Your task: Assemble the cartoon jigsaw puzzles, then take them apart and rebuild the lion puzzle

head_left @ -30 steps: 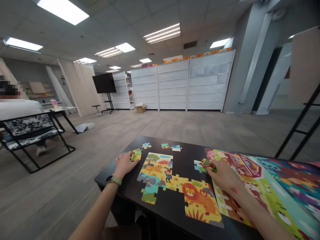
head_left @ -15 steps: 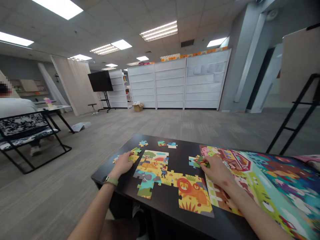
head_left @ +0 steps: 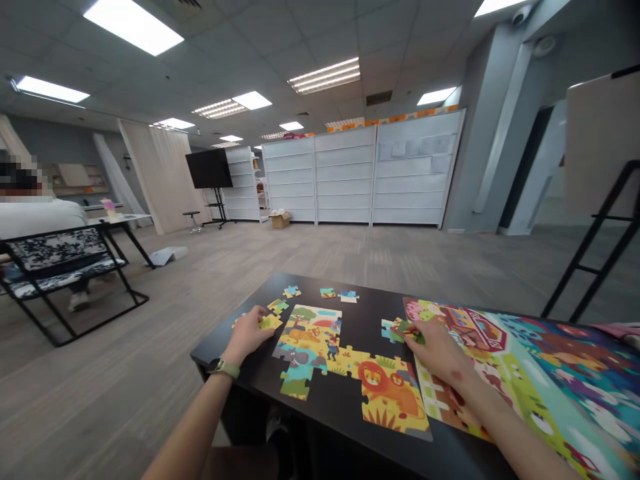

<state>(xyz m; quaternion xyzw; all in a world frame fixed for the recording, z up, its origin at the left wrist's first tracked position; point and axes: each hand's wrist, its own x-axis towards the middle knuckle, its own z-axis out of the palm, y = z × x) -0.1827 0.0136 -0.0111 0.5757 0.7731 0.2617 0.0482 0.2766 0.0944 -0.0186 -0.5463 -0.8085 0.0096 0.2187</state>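
The 2 hands are well apart, over the black worktop (head_left: 333, 403). The left hand (head_left: 246, 339) reaches forward on the left, palm down, its bent fingers on a yellow puzzle piece (head_left: 271, 322); I cannot tell if it grips it. A green wristband (head_left: 228, 368) goes around that wrist. The right hand (head_left: 436, 348) leans in from the near right, its thumb and fingers pinching a green puzzle piece (head_left: 400, 329) just beside a blue puzzle piece (head_left: 387, 330). Between the hands lies the half-made jigsaw puzzle (head_left: 349, 361), with 2 lions at its near right. 3 loose pieces (head_left: 349, 297) lie on the far side. The right arm crosses a bright picture sheet (head_left: 520, 380).
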